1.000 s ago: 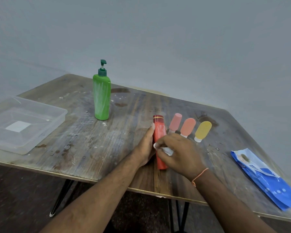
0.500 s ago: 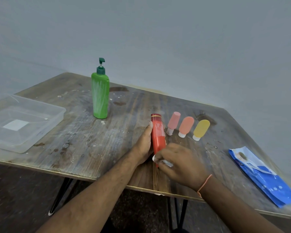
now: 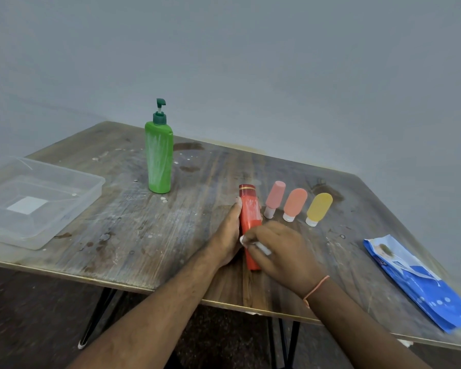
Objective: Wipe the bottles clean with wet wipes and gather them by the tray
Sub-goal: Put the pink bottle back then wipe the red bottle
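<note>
Counter (image 3: 149,235): one green pump bottle (image 3: 159,158), three small tubes (image 3: 294,202), one tray (image 3: 37,198). Left hand (image 3: 228,235) steadies one red bottle (image 3: 249,214); right hand (image 3: 282,251) pinches, seemingly, a wipe (image 3: 253,245).

Dim, even light, soft shadows; edges bowed and slightly blurred.

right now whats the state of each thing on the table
red bottle: lying down, steadied by left hand
wet wipe: pressed on red bottle by right hand
green pump bottle: upright, smeared white
pink, orange, yellow tubes: lying down, caps on
tray: holds no bottles
wipes pack: flap lifted
</note>
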{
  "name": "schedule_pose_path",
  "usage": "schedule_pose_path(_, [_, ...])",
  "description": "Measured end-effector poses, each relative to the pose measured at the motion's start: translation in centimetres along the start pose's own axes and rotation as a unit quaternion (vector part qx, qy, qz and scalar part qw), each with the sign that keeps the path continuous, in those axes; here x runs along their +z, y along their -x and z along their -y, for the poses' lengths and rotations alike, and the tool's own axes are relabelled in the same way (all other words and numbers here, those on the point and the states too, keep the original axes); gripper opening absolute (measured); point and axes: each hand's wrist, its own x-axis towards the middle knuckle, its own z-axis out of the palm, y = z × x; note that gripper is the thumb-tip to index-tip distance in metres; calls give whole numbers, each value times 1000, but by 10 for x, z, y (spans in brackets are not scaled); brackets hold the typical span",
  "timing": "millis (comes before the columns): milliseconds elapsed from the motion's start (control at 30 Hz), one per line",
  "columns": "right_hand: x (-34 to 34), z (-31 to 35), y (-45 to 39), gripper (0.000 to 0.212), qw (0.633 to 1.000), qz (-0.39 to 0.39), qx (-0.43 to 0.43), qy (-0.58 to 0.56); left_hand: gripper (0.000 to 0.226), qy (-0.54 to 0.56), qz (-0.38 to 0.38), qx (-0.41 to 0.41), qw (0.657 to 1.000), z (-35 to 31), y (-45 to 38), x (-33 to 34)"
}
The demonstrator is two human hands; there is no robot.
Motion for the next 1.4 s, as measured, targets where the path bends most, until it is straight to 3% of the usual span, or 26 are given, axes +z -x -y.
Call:
schedule_pose_path(333, [15, 8, -21, 15, 985, -114, 119, -51, 69, 26, -14, 8, 1000, -1, 2, 3])
schedule_pose_path(533, [14, 12, -19, 18, 988, -112, 92, -55, 75, 14, -21, 6, 1000, 0, 4, 5])
schedule_pose_path(733, [13, 11, -19, 14, 979, -138, 135, -69, 79, 4, -44, 25, 999, -1, 6, 4])
schedule_pose_path(867, [13, 15, -19, 16, 987, -116, 98, -55, 77, 21, -30, 15, 999, -2, 7, 8])
schedule_pose_path(1033, [14, 14, -22, 13, 970, -160, 161, -85, 78, 7, -54, 36, 998, -4, 8, 9])
schedule_pose_path(1233, [13, 18, -21, 15, 976, -138, 139, -96, 78, 21, -42, 32, 998, -5, 9, 10])
schedule_pose_path(1400, [13, 13, -19, 14, 962, -164, 191, -108, 74, -1, -60, 45, 997, -5, 11, 12])
